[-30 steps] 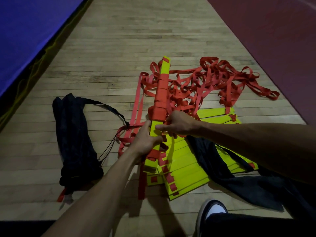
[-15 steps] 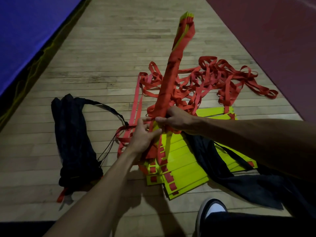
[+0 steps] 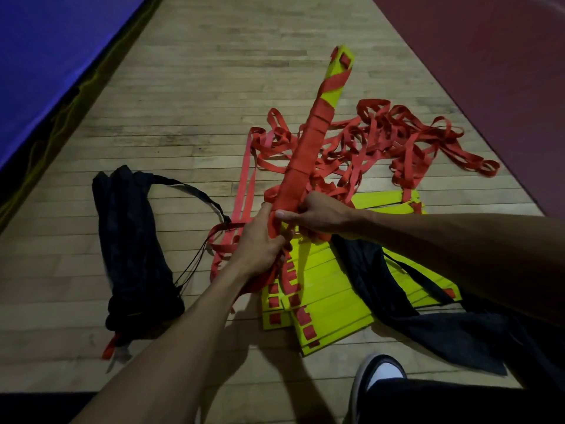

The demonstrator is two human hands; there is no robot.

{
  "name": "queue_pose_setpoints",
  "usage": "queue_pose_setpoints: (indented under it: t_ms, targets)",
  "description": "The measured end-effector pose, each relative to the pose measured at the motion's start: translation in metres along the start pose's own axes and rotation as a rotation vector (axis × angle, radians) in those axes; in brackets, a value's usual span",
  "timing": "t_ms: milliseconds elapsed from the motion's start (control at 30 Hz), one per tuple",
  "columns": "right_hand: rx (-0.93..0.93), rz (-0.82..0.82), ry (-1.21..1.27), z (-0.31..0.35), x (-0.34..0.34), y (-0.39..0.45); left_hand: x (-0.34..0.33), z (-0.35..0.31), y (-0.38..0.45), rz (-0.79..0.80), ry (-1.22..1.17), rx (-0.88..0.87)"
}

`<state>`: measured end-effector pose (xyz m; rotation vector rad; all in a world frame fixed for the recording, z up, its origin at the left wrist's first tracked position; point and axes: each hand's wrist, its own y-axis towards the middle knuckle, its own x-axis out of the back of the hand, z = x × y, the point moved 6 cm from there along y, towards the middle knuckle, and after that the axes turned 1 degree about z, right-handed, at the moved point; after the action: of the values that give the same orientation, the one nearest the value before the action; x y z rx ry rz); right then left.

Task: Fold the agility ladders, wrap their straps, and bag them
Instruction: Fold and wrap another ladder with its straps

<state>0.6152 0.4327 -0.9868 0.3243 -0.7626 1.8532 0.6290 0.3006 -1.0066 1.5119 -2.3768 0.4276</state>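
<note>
1. My left hand's fingers [image 3: 276, 240] curl round the lower end of the wrapped ladder bundle [image 3: 308, 151]; the left hand [image 3: 260, 240] grips it from below, forearm reaching up from the bottom of the view.
2. My right hand [image 3: 315, 214] pinches the same bundle just above the left, thumb laid across the red strap wound round it, arm coming in from the right.
3. The bundle tilts up and away from the hands, its yellow tip bare beyond the red wrapping.
4. Behind the bundle a tangle of loose red straps [image 3: 397, 142] sprawls on the wooden floor [image 3: 198, 87].
5. Below the hands lies a stack of yellow rungs [image 3: 330, 298], partly covered by a dark bag [image 3: 428, 325] to the bundle's right.
6. Left of the bundle lies another dark bag [image 3: 134, 240], drawstring trailing towards the straps.
7. A shoe [image 3: 379, 374] shows near the bottom edge, below the rungs.
</note>
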Motion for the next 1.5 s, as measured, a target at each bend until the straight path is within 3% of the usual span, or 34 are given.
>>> queue_pose_setpoints:
  t_ms: [133, 233, 333, 533, 733, 1000, 1133, 1333, 1500]
  targets:
    - [-0.022, -0.055, -0.012, 0.001, -0.002, 0.005, -0.008, 0.002, 0.001, -0.027, 0.064, 0.019]
    - [-0.016, -0.04, 0.091, 0.004, 0.005, 0.005, -0.011, 0.001, 0.002, 0.041, -0.14, 0.076]
    - [0.027, -0.063, 0.2, 0.01, 0.009, 0.001, -0.007, 0.004, 0.004, 0.003, -0.308, 0.151]
    - [0.043, -0.033, 0.231, 0.004, 0.007, 0.005, -0.002, 0.016, 0.0, 0.11, -0.42, 0.213]
    - [0.088, -0.087, 0.076, 0.003, 0.016, 0.006, 0.013, 0.013, 0.006, 0.04, -0.276, 0.146]
    - [-0.161, -0.102, 0.071, -0.019, -0.004, 0.005, 0.001, 0.012, 0.003, -0.085, 0.163, 0.137]
    - [-0.209, -0.118, 0.049, -0.018, -0.006, 0.001, -0.013, 0.012, -0.003, -0.138, 0.226, 0.056]
    - [-0.251, -0.296, 0.108, -0.016, 0.001, -0.003, -0.016, 0.008, -0.002, -0.042, 0.081, -0.012]
    - [-0.143, -0.299, 0.161, -0.01, 0.002, -0.004, -0.025, 0.016, -0.003, 0.128, -0.374, 0.14]
